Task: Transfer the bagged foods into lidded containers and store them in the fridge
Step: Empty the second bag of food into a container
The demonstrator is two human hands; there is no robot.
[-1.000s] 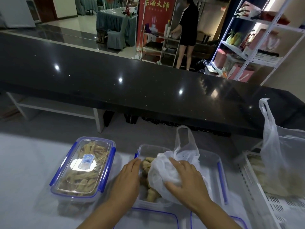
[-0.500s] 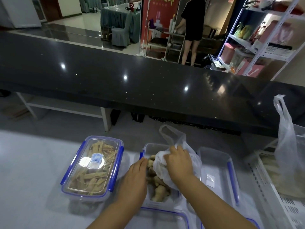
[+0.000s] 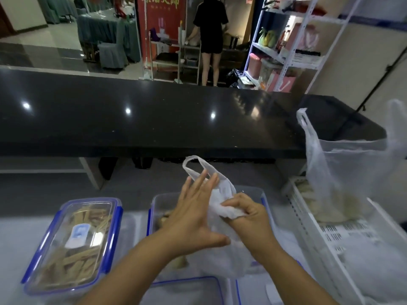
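From the head camera: the right hand (image 3: 248, 219) pinches the crumpled white bag (image 3: 222, 208) over the open container (image 3: 158, 201) on the desk (image 3: 17, 238); the left hand (image 3: 193, 216) lies flat against it, fingers straight. Best to shake the bag empty first. I count one lidded container (image 3: 74, 243), two loose lids near the front edge, and two bags, the second one (image 3: 343, 170) standing in a white basket (image 3: 330, 245).

A crumpled white plastic bag (image 3: 220, 194), one handle loop upright, hangs over an open clear container (image 3: 155, 208) with blue clips holding pale food pieces, while left of it sits a lidded container (image 3: 72, 243) of tan strips.
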